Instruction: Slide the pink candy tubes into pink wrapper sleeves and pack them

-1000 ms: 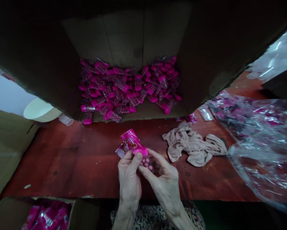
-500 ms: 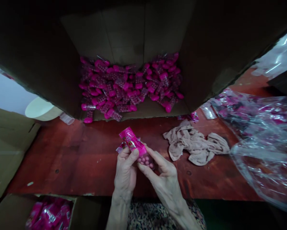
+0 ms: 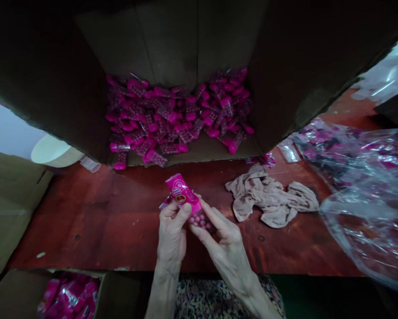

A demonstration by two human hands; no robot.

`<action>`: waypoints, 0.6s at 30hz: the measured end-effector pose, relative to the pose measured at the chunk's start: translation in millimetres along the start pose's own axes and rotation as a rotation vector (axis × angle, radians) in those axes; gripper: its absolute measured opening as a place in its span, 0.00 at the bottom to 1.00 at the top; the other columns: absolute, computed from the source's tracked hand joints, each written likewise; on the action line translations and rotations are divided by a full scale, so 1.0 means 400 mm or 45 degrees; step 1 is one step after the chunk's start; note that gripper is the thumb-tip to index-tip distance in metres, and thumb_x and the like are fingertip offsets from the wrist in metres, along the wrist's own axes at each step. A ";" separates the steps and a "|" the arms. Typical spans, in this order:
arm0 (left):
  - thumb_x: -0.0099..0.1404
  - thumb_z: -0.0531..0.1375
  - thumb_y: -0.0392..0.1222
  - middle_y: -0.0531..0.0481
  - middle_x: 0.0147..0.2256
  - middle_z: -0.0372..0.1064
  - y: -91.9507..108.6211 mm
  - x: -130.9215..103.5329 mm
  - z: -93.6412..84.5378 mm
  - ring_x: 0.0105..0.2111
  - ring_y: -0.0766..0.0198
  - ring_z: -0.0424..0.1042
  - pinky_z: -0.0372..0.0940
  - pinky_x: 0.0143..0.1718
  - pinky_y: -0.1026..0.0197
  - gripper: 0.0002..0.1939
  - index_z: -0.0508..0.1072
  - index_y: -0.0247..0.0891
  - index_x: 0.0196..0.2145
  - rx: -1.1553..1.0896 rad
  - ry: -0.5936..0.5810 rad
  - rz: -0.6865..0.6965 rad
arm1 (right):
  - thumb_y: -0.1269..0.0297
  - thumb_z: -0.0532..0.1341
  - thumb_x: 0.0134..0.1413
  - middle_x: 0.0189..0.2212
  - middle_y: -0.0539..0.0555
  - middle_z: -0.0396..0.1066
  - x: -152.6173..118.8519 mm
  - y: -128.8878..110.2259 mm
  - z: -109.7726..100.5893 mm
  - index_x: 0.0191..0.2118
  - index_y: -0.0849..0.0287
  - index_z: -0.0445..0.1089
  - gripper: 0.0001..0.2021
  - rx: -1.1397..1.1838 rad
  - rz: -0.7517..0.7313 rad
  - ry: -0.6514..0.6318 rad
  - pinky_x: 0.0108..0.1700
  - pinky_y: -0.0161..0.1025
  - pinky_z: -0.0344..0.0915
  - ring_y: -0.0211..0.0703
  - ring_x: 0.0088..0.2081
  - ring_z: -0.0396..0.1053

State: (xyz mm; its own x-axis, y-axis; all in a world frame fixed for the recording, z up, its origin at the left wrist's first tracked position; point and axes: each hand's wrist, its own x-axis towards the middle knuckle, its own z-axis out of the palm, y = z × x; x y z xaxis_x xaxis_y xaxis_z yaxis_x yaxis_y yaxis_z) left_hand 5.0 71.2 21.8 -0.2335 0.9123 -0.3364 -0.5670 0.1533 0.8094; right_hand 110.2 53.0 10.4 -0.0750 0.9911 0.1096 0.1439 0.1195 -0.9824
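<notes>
My left hand [image 3: 173,228] pinches a shiny pink printed wrapper [image 3: 182,191] between thumb and fingers. In my right hand [image 3: 220,228] is a clear candy container [image 3: 200,219] with round pink candies showing in its lower part. The wrapper's open end sits around the container's upper part, which is hidden. Behind my left fingers, the edge of more printed wrapping shows. Both hands are close together above the red table [image 3: 119,221].
A large cardboard box [image 3: 199,157] lies open toward me, holding many pink-capped candy containers [image 3: 172,117]. To the right are a crumpled cloth [image 3: 268,199] and clear plastic bags [image 3: 368,177]. At lower left, a carton holds pink packets [image 3: 69,297]; a white bowl [image 3: 56,153] stands farther back.
The wrapper's printed face has turned more toward me and it covers slightly more of the container. Both hands keep their grip. The view has shifted a little.
</notes>
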 end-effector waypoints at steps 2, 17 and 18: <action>0.50 0.65 0.42 0.45 0.31 0.77 0.004 -0.001 0.000 0.35 0.57 0.74 0.65 0.43 0.54 0.08 0.78 0.37 0.29 -0.041 -0.046 -0.039 | 0.73 0.63 0.49 0.48 0.52 0.71 0.003 -0.002 -0.002 0.54 0.50 0.66 0.24 0.093 0.049 -0.025 0.51 0.42 0.67 0.45 0.50 0.68; 0.48 0.67 0.41 0.52 0.23 0.72 -0.036 -0.028 0.021 0.22 0.69 0.68 0.64 0.27 0.66 0.08 0.76 0.35 0.25 -0.079 0.293 -0.118 | 0.67 0.66 0.43 0.39 0.54 0.76 -0.009 0.029 0.034 0.45 0.56 0.72 0.18 0.367 0.383 0.124 0.44 0.42 0.71 0.45 0.39 0.74; 0.47 0.67 0.41 0.52 0.23 0.71 -0.035 -0.030 0.020 0.22 0.69 0.67 0.64 0.27 0.66 0.08 0.76 0.35 0.25 -0.088 0.296 -0.117 | 0.67 0.67 0.43 0.38 0.54 0.76 -0.007 0.026 0.034 0.44 0.57 0.73 0.18 0.406 0.397 0.094 0.42 0.40 0.72 0.44 0.38 0.74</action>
State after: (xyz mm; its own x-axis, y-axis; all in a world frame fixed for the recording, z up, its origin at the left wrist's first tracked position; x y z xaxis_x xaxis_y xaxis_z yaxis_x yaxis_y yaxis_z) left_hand 21.9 61.2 18.4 -0.3493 0.7829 -0.5148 -0.6450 0.1976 0.7382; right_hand 98.5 50.6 -2.0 -0.0042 0.9798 -0.2001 -0.1635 -0.1981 -0.9664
